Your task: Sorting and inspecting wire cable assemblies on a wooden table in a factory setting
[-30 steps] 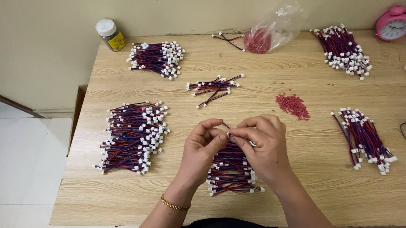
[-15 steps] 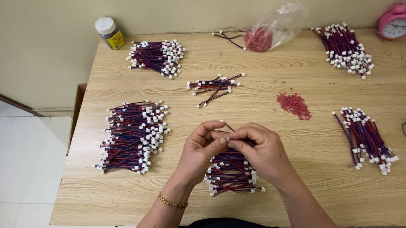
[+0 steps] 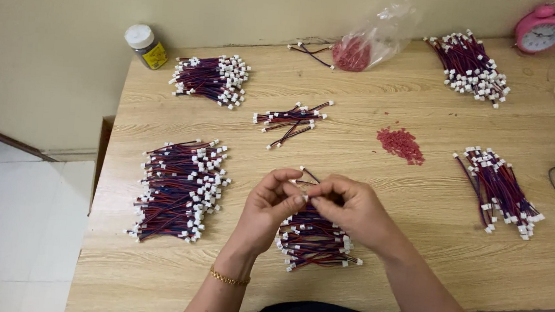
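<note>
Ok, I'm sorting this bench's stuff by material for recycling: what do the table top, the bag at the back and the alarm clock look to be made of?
The table top looks like pale wood or wood-look laminate: matte, with grain lines. The bag seems to be thin clear plastic film: crinkled, shiny, red bits showing through. The alarm clock looks like glossy pink plastic, though painted metal is possible.
</note>
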